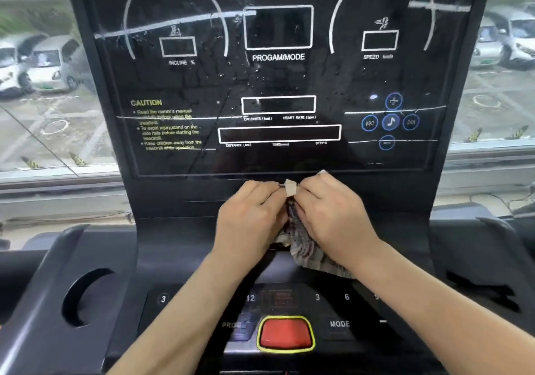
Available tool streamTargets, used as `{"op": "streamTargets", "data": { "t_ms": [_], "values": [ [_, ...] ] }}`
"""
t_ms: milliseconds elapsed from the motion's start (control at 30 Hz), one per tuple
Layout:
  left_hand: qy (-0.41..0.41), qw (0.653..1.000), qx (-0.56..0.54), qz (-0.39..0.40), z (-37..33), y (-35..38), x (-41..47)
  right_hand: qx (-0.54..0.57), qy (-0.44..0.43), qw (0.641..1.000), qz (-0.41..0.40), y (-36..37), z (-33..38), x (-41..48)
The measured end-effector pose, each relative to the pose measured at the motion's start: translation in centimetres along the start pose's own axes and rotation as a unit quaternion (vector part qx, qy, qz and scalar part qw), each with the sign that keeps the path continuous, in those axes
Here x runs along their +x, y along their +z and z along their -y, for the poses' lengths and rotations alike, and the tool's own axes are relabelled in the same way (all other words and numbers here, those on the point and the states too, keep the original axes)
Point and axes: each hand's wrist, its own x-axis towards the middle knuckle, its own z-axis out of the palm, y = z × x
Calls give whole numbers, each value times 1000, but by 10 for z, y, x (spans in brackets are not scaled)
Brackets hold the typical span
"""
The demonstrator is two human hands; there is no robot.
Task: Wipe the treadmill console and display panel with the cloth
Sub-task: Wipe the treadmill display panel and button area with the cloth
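Two hands meet just below the panel (202,85): left hand (250,215) and right hand (327,215) both grip a bunched striped cloth (304,248) between them, above the console (179,258). Droplets (262,78) speck the panel; a red button (285,334) sits near the console's front edge.

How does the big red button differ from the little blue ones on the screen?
The red button is one large solid block with a yellow rim; the blue buttons are small outlined circles bearing symbols. The red button sits low on the console, the blue buttons on the upright panel. Neither is touched.
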Motion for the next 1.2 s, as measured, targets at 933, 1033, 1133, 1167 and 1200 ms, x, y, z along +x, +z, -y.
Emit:
{"op": "streamTargets", "data": {
  "t_ms": [933,1033,1133,1167,1200],
  "values": [
    [-32,999,21,27,53,-37,-16,69,-24,997,8,25,49,30],
    [3,999,26,22,16,-18,0,51,-17,998,23,6,10,10],
    [21,999,30,6,-28,2,19,48,4,998,28,-12,-31,-13],
    [28,999,25,3,-43,9,25,50,13,998,25,-18,-44,-21],
    [36,999,19,2,-57,15,30,52,22,998,21,-24,-56,-29]
  ]
}}
